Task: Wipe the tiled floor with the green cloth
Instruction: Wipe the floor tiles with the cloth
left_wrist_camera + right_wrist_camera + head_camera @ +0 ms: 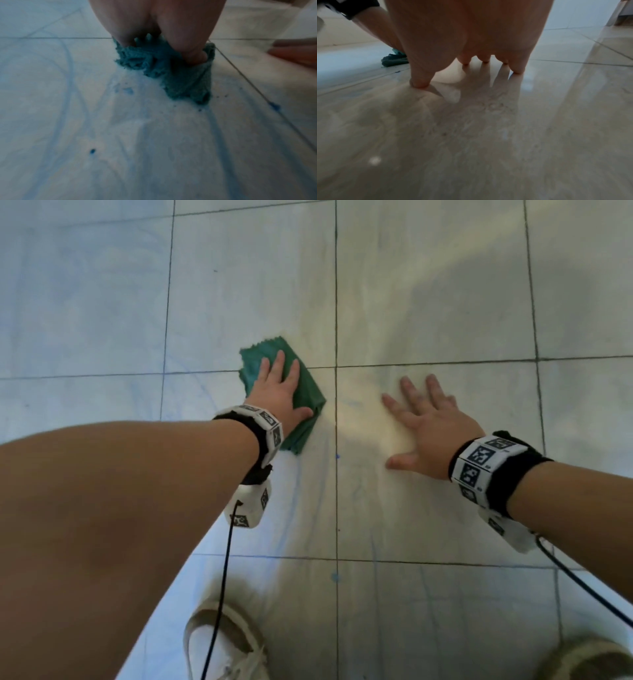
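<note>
- Left hand (279, 395) lies flat on the green cloth (308, 392), fingers straight, pressing it down on the floor (428, 302). It does not curl round the cloth.
- Right hand (426, 422) is spread wide with its fingertips (419, 83) on the bare floor, to the right of the cloth and well apart from it. It holds nothing and seems to prop the person up.
- Cloth is folded and sits on a dark tile line (336, 302) crossing, under the left hand.
- Blue streaks (68, 75) and little blue spots (92, 150) lie on the floor just near the cloth, on the side toward the person.
- What could go wrong: the cloth may just push the blue around and make new streaks, because it already looks bunched at one edge.
- The flat hand may slide off the cloth, since nothing grips it.
- The floor looks shiny, maybe wet. The right hand could slip and the person could tip forward.
- A black wire (222, 559) hangs from the left wrist, near a shoe (219, 645). It could drag through the blue.
</note>
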Demonstrator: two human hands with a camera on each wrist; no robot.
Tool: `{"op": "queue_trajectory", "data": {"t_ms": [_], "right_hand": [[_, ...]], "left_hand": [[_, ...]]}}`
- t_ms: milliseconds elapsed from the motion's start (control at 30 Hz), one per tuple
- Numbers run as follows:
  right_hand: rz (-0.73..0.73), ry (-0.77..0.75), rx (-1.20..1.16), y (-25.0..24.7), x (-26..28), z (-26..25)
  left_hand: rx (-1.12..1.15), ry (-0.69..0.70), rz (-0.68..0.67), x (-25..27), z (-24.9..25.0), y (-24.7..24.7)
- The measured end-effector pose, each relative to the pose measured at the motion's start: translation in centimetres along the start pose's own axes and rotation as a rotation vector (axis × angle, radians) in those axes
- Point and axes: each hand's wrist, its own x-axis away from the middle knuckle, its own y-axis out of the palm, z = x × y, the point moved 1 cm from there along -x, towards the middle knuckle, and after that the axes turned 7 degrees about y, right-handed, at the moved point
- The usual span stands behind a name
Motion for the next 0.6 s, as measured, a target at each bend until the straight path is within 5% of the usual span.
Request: {"op": "queue_trajectory", "data": {"t_ms": [333, 433, 600], "right_hand": [[0.004, 0.020, -0.022, -0.6, 0.0, -0.7], [-0.010, 0.034, -0.025, -1.0, 0.1, -0.9], [-0.019, 0.041, -0.019, -1.1, 0.2, -0.8]], "left_hand": [[-0.100, 0.245, -0.097, 1.5, 9.9, 3.8], [-0.075, 0.258, -0.065, 1.7, 8.4, 3.7], [-0.020, 0.026, -0.047, 2.6, 0.4, 1.5]]}}
